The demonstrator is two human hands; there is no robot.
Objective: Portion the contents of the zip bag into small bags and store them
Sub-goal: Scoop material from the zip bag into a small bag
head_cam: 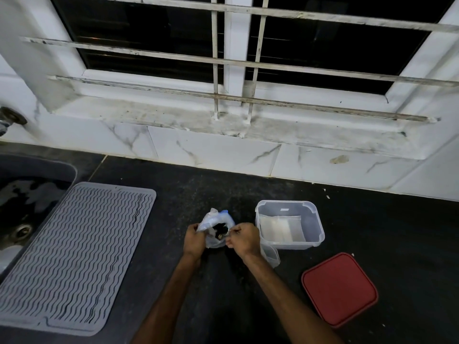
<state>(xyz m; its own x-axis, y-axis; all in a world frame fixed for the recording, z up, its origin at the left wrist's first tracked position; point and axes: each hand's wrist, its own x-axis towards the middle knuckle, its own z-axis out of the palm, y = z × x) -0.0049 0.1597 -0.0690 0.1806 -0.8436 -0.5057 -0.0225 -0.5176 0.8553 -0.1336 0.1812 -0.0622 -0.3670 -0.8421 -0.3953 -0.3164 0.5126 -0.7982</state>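
- My left hand (pixel 194 240) and right hand (pixel 242 238), fingers pinched shut, both grip the zip bag (pixel 216 225) at frame centre.
- I read no writing on the clear container (pixel 290 223) or red lid (pixel 339 289).

A crumpled clear zip bag (pixel 215 223) with a blue strip at its mouth and dark contents inside sits near the frame's centre, with flat small bags (pixel 282 228) inside a clear container (pixel 315 220) at its 3 o'clock.
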